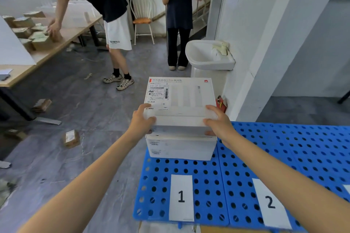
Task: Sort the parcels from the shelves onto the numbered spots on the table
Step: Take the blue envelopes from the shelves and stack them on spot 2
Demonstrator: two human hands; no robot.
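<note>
A white parcel [181, 98] with a shipping label on top is held in both hands. My left hand [143, 119] grips its near left corner, thumb on top. My right hand [217, 121] grips its near right corner. The parcel sits on or just above a second white box [180, 147], which rests on the blue perforated table [303, 147] behind the paper card marked 1 [181, 196]. A card marked 2 [270, 204] lies further right.
Two people stand ahead, one [106, 5] bending over a wooden table [56, 45] stacked with brown parcels, one [180, 15] by a white sink [208, 56]. A wooden chair [143, 18] stands behind. Small brown parcels [71, 138] lie on the grey floor at left.
</note>
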